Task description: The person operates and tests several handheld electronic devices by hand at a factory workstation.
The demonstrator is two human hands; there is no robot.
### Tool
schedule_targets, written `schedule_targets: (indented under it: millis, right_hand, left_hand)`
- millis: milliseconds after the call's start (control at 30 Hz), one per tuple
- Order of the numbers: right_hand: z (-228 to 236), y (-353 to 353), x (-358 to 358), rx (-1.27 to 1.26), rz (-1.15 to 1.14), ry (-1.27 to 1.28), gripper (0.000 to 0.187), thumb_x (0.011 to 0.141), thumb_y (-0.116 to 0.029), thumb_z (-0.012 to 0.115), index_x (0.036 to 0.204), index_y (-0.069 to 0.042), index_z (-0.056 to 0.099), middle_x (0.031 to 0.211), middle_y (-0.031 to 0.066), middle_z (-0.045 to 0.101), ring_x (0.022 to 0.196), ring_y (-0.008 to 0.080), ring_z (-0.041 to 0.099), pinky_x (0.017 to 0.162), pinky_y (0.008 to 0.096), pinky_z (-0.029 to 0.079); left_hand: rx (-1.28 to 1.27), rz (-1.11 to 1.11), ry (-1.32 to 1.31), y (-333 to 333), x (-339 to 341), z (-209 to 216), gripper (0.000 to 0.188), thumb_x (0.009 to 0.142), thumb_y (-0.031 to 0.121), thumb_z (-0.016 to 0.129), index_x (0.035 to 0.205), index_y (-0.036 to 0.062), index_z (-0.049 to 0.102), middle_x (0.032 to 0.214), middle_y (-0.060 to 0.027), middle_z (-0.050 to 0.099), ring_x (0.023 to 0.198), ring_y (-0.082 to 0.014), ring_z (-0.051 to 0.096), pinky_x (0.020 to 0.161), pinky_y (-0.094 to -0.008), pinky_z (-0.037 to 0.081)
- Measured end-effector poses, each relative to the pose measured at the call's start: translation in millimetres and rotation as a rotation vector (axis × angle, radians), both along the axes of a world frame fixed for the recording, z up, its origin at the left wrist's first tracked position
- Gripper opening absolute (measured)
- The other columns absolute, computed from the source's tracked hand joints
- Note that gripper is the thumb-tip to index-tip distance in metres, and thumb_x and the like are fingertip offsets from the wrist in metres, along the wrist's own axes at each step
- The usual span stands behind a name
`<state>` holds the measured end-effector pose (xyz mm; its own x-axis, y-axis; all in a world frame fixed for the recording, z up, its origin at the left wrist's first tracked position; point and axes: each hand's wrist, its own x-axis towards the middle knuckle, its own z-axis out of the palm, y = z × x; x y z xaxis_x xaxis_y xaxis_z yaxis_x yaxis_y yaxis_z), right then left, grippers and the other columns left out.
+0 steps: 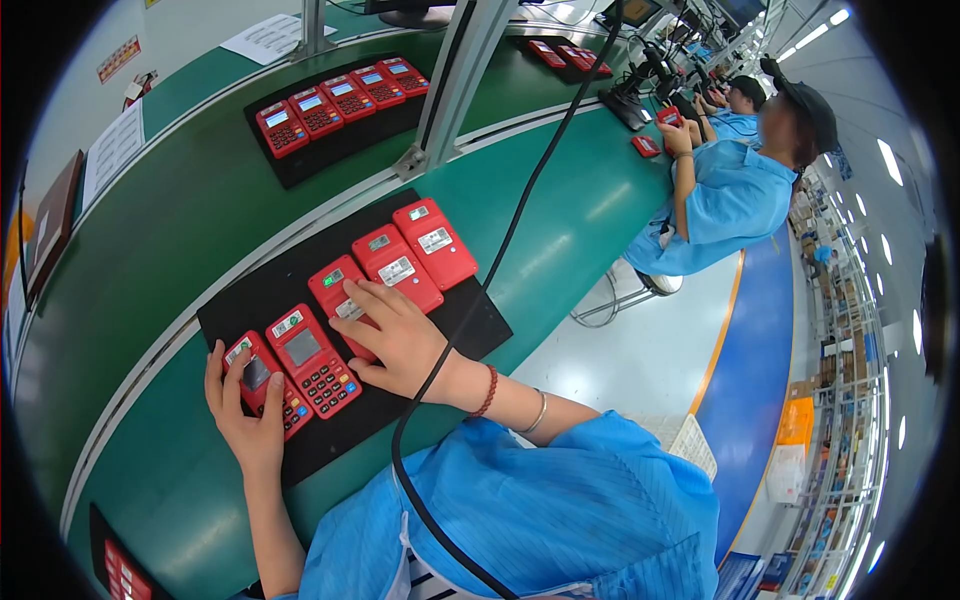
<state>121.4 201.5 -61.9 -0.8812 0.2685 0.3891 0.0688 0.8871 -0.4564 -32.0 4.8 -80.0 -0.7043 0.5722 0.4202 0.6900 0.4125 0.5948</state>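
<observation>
Five red card payment terminals lie in a row on a black mat on the green bench. My left hand grips the leftmost terminal, which lies face up, with fingers along its far side and thumb on its near side. Beside it, untouched, is another face-up terminal with a grey screen and keypad. My right hand closes over the middle terminal, which is face down and partly hidden by the fingers. Farther right, two more face-down terminals show white labels.
A black cable hangs across the view, passing over my right wrist. Behind a metal post, several terminals with lit screens line another mat. More red terminals lie at the lower left. Co-workers in blue sit along the bench at right.
</observation>
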Motion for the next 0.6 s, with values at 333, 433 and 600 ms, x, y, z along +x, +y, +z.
schedule_targets:
  millis: [333, 433, 600]
  right_hand:
    - [18, -1, 9, -0.212, 0.015, 0.146, 0.048, 0.083, -0.003, 0.061, 0.130, -0.004, 0.056, 0.137, 0.0231, 0.052, 0.122, 0.0386, 0.055, 0.100, 0.0402, 0.048]
    - [14, -2, 20, -0.469, -0.077, 0.253, 0.044, 0.085, 0.002, 0.055, 0.129, 0.001, 0.057, 0.128, 0.0215, 0.059, 0.108, 0.0339, 0.064, 0.090, 0.0352, 0.052]
    - [7, -1, 31, -0.690, -0.101, 0.115, 0.041, 0.088, 0.001, 0.051, 0.129, 0.003, 0.055, 0.121, 0.0221, 0.062, 0.107, 0.0328, 0.064, 0.091, 0.0348, 0.051]
  left_hand:
    - [0.137, -0.040, -0.198, 3, -2, 3, 0.037, 0.084, 0.013, 0.073, 0.119, 0.0079, 0.064, 0.146, -0.0159, 0.044, 0.133, -0.0324, 0.045, 0.108, -0.0421, 0.039]
    - [0.122, -0.046, -0.189, 0, -1, 0, 0.037, 0.084, 0.013, 0.072, 0.119, 0.0077, 0.064, 0.146, -0.0156, 0.044, 0.132, -0.0323, 0.046, 0.107, -0.0417, 0.039]
    - [0.144, -0.048, -0.231, 2, 0, 4, 0.037, 0.084, 0.013, 0.072, 0.119, 0.0076, 0.064, 0.146, -0.0159, 0.044, 0.132, -0.0327, 0.045, 0.107, -0.0417, 0.039]
